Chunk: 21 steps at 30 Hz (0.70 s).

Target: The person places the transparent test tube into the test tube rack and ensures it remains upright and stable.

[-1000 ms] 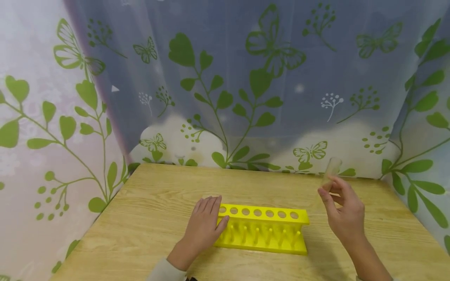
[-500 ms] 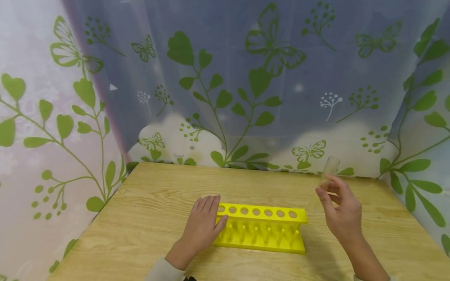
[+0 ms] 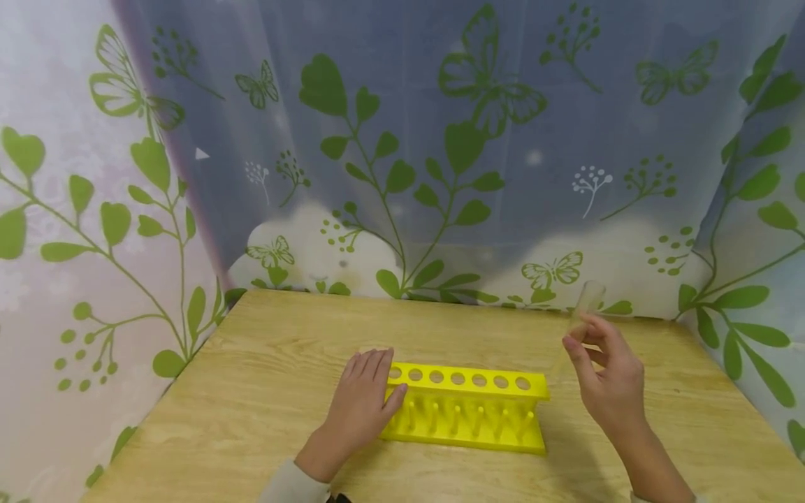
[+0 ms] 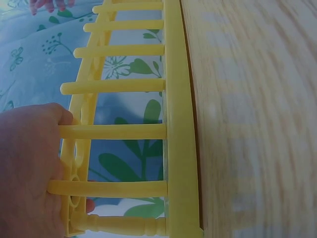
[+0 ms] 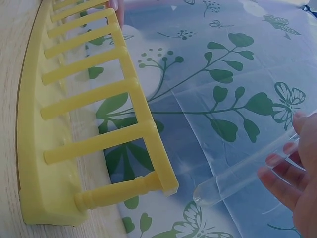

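Note:
A yellow test tube rack (image 3: 465, 441) stands upright on the table, with a row of round holes along its top and pegs below. My left hand (image 3: 357, 412) grips the rack's left end, thumb in front and fingers over the top rail. In the left wrist view a fingertip (image 4: 90, 205) shows beyond the rail. Off the rack's right end, my right hand (image 3: 611, 381) pinches a clear glass test tube (image 3: 590, 298) between thumb and fingers. The tube leans, its rounded bottom pointing down-left towards the rack and apart from it, as the right wrist view shows.
The wood-grain table (image 3: 283, 335) lies under the rack. Behind it hangs a blue-grey curtain (image 3: 390, 42) printed with green leaves and butterflies, and similar patterned cloth (image 3: 50, 293) closes off the left and right sides.
The right hand has shifted slightly left with the test tube, nearer the rack's right end. The left hand stays on the rack, and the view has shifted a little.

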{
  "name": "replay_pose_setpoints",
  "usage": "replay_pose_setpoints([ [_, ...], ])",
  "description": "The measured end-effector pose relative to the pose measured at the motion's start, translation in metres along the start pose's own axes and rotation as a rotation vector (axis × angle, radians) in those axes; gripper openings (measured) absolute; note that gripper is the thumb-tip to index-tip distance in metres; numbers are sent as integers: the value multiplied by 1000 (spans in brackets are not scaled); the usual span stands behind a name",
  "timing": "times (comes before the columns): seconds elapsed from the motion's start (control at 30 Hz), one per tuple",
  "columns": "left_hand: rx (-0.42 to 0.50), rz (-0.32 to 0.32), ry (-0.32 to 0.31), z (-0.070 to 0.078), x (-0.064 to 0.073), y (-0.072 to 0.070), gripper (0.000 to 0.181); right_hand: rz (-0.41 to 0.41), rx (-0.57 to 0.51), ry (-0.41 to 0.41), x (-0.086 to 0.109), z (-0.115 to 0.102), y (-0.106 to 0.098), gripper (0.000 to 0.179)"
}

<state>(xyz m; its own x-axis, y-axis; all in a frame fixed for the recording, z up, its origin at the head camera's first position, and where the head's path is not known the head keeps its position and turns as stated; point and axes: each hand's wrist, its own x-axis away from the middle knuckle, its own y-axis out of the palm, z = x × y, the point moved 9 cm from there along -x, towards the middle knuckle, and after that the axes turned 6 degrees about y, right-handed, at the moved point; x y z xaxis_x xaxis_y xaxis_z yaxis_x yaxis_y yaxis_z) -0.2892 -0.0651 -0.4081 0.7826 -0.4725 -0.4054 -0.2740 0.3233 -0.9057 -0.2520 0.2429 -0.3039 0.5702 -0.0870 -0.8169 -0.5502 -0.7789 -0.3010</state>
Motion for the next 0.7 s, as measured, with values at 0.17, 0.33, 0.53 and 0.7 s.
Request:
replay_pose_setpoints([
  [0.17, -7, 9, -2, -1, 0, -1, 59, 3, 5, 5, 0, 1, 3, 46],
  [0.33, 4, -5, -2, -1, 2, 2, 59, 8, 1, -15, 4, 0, 4, 39],
  [0.53, -9, -6, 1, -2, 1, 4, 59, 7, 0, -10, 5, 1, 5, 37],
  [0.7, -7, -1, -5, -2, 0, 3, 60, -10, -8, -15, 4, 5, 8, 45],
])
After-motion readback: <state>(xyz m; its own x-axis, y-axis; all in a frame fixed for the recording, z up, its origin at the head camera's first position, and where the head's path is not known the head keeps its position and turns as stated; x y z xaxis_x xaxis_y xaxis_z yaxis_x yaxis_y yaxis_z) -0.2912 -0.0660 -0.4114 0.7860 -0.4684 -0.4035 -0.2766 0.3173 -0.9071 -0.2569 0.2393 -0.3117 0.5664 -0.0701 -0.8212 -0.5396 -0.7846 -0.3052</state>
